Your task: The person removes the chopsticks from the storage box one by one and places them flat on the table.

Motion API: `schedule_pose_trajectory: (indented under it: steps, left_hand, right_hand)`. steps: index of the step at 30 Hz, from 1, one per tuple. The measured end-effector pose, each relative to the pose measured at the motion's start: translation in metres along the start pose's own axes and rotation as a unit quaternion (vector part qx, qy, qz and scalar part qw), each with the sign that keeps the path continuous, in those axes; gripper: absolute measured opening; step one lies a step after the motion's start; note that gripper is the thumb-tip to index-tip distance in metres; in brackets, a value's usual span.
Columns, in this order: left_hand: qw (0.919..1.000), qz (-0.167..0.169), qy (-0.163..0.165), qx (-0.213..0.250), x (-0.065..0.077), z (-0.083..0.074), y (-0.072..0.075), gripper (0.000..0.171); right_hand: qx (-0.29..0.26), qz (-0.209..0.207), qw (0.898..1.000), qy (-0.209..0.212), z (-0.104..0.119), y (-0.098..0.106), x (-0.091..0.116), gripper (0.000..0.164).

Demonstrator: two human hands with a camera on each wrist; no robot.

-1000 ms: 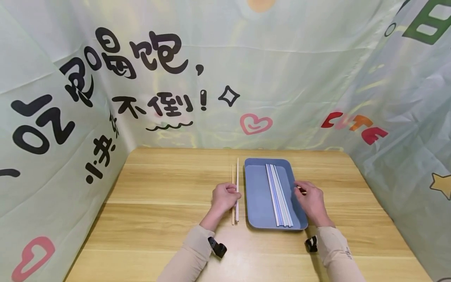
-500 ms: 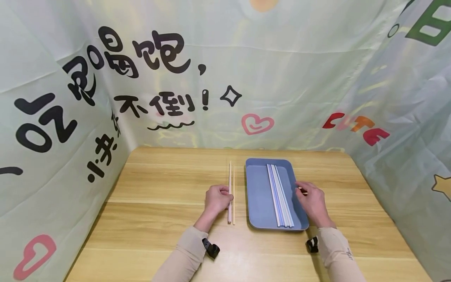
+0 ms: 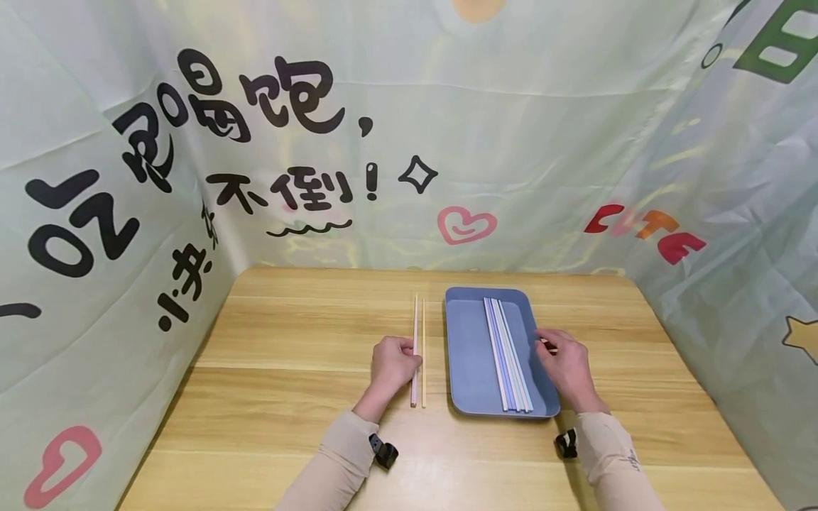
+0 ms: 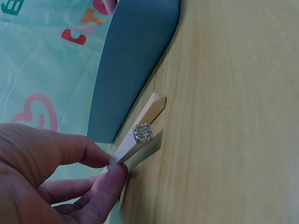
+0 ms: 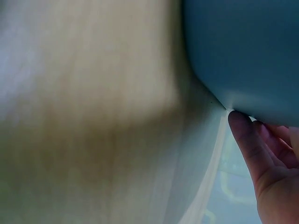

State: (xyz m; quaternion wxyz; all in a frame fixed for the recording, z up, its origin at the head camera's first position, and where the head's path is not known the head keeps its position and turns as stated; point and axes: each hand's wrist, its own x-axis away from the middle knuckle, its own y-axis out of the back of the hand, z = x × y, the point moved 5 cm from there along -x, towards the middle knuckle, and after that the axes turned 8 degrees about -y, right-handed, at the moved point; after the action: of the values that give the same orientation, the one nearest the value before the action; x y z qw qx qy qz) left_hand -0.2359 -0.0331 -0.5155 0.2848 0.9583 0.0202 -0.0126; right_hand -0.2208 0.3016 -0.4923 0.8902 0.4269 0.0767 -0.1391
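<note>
My left hand (image 3: 393,363) pinches a pale pink chopstick (image 3: 415,383) between thumb and fingers, just above the table. In the left wrist view its near end has a glittery square tip (image 4: 143,133). Just to its right, a plain wooden chopstick (image 3: 424,383) lies almost parallel on the table. Farther right stands a blue-grey tray (image 3: 469,369) with several white and blue-violet chopsticks (image 3: 505,348) inside. My right hand (image 3: 567,365) is at the tray's right rim, its thumb and fingertips against it; the right wrist view hides part of the fingers behind the tray wall.
The wooden table (image 3: 281,397) extends on both sides of the tray. A printed cloth (image 3: 549,142) with black writing and hearts encloses the back and sides. Black wrist cameras (image 3: 383,451) sit at the sleeves.
My left hand has carried the pink chopstick leftward, from the right of the wooden one to its left. Over the last half second it has shifted little. My right hand has stayed at the tray.
</note>
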Motion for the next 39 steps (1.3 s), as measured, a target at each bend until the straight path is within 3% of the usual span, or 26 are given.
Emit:
schedule_pose_trajectory:
  steps: [13,21,31,39]
  left_hand:
    - [0.9998,-0.001,-0.015,-0.015,-0.002,0.000,-0.002,0.028]
    - [0.9997,0.007,-0.009,-0.022,-0.001,-0.001,-0.003,0.028]
    - [0.9992,0.009,-0.025,-0.029,-0.001,-0.005,-0.002,0.017]
    - [0.9988,-0.001,-0.047,0.012,-0.005,-0.021,-0.002,0.027]
  right_hand:
    - [0.003,-0.003,1.000,-0.003,0.002,0.000,0.000,0.027]
    - [-0.001,-0.007,1.000,0.006,0.001,0.000,0.001,0.027]
    - [0.000,-0.006,1.000,0.001,0.000,0.000,0.000,0.026]
    - [-0.006,-0.025,0.999,0.027,0.002,0.000,0.000,0.025]
